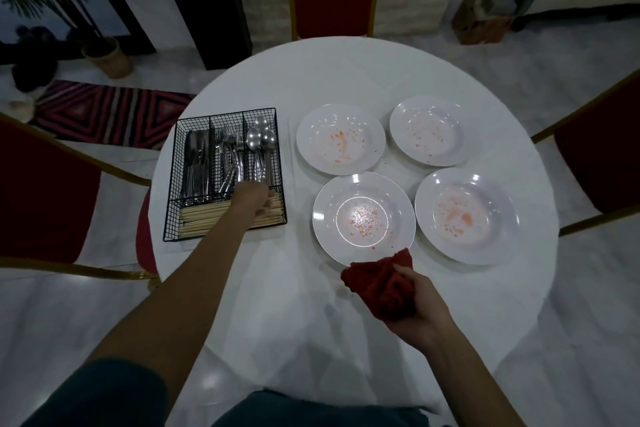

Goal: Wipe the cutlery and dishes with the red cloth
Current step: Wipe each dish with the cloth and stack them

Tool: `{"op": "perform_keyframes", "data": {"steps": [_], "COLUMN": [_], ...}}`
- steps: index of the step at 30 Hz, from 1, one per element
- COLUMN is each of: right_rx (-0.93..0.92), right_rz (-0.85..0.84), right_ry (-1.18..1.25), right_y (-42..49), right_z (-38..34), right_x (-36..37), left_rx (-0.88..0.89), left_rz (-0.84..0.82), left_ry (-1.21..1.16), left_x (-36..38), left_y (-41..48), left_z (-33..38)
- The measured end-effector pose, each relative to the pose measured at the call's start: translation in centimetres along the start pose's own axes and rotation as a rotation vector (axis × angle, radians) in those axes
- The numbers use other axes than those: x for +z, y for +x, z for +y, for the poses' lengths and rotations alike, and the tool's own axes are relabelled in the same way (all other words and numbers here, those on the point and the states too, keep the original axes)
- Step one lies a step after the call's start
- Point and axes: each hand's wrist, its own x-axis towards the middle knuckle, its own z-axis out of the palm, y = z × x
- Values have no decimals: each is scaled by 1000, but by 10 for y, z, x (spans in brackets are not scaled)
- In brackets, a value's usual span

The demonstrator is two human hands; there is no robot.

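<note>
Where the round white table (277,305) carries its leftmost lot, a black wire basket (172,184) holds knives (197,163), forks (230,156) and spoons (259,142) in three compartments, with pale chopsticks (201,220) laid across the near one. Left arm: stretched forward, left hand (252,198) dipped at the spoon and fork handles; its fingers are hidden, so the grip cannot be told. Centre to right: four white plates (341,112), red-stained. Red cloth (379,284): bunched, overlapping the rim of the nearest plate (320,222), clutched from the right by the right hand (420,310), fingers curled into its folds, one lying across the top.
</note>
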Motion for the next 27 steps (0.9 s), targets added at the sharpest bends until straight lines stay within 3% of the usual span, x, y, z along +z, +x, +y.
{"op": "perform_keyframes", "data": {"steps": [6,9,14,18,27], "right_rx": [-34,-34,-30,-49,-68], "right_rz": [92,69,9,5,3], "right_ry": [12,21,38,-3,-1], "right_y": [4,5,8,8,-14], "right_z": [7,7,2,-4,-17], "right_x": [-10,-10,-6,-10,-32], "left_rx": [-2,-10,-22,-34,-7], "left_rz": [-74,-202,-400,-327,-230], "left_ry": [-16,-53,128,333,113], "left_x": [2,17,49,62,91], "left_y": [-2,-22,-63,-75,-89], "left_z": [17,4,-32,-65,-90]}}
